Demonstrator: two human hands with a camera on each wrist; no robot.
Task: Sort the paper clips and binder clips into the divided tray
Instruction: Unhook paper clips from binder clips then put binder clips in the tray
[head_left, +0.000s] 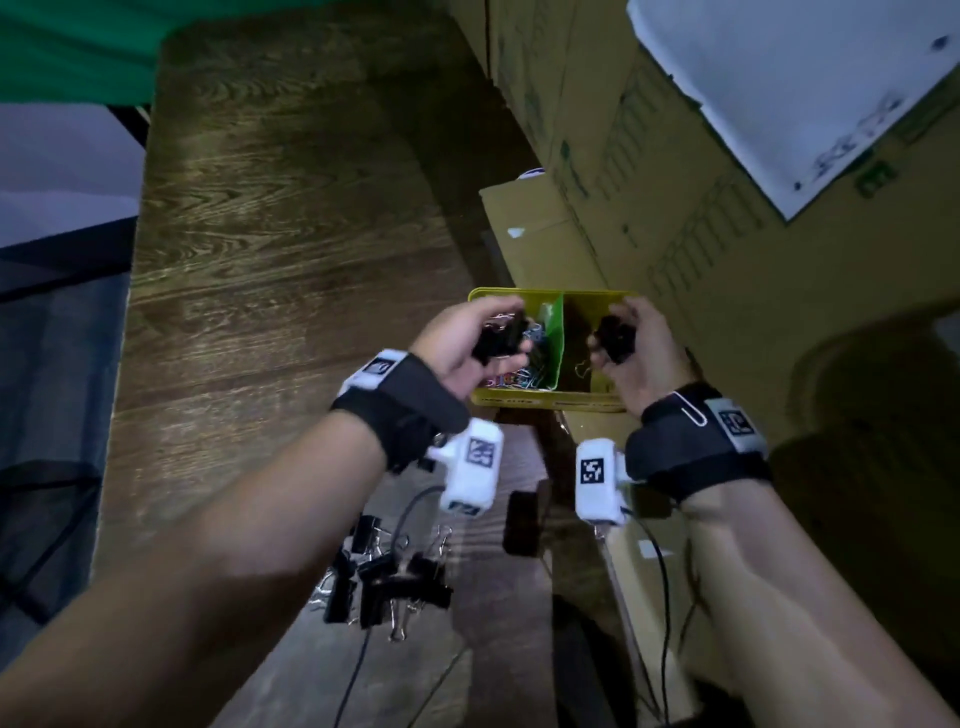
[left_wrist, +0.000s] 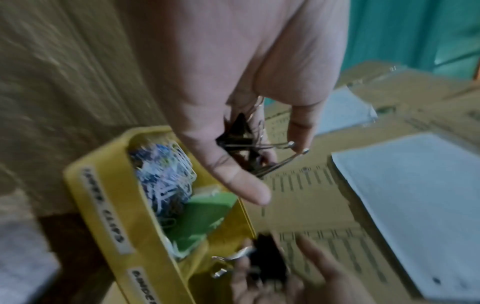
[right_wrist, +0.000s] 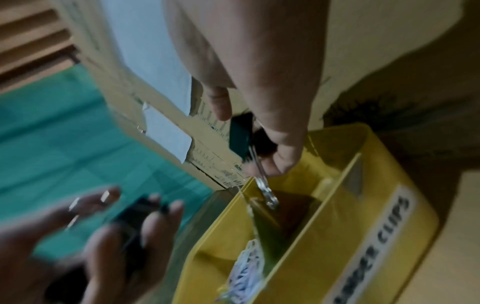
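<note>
Both hands over yellow tray (head_left: 550, 402): left hand (head_left: 470, 340) and right hand (head_left: 636, 345) each grasping black binder clips (head_left: 501, 338).

Wood-grain tabletop (head_left: 270, 249) fills centre-left. Stacked cardboard boxes (head_left: 691, 244) w/ printed markings at 2-3 o'clock, white sheet (head_left: 789, 88) lying on top at 1 o'clock. Green cloth (head_left: 72, 47) at 11 o'clock. Black cable (head_left: 358, 670) runs toward 6 o'clock.

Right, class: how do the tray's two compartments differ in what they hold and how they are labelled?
The left compartment holds a heap of coloured paper clips; the right compartment looks nearly bare. The left label seems to read paper clips; the right label reads binder clips. Both share one yellow tray, split by a green divider.
</note>
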